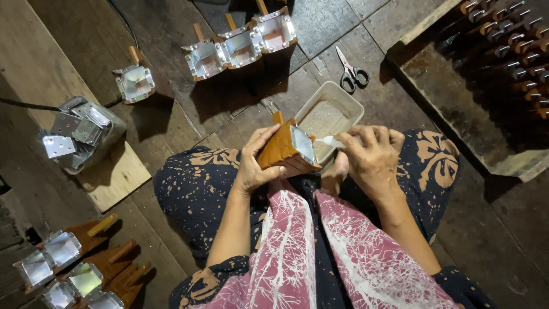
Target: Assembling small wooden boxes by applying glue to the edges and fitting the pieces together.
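Note:
My left hand [255,162] grips a brown wooden block [280,150] with a square metal plate [303,144] on its end, tilted over my lap. My right hand [372,157] holds a small white brush or applicator [330,140] whose tip touches the plate's edge. Just behind the block sits a rectangular whitish tray [350,105] with pale paste or liquid in it.
Several finished wooden blocks with metal plates stand on the plank floor ahead [240,47] and at lower left [63,249]. A pile of loose metal plates [77,131] lies left. Scissors [351,73] lie beyond the tray. A wooden crate [503,63] of handled pieces stands at right.

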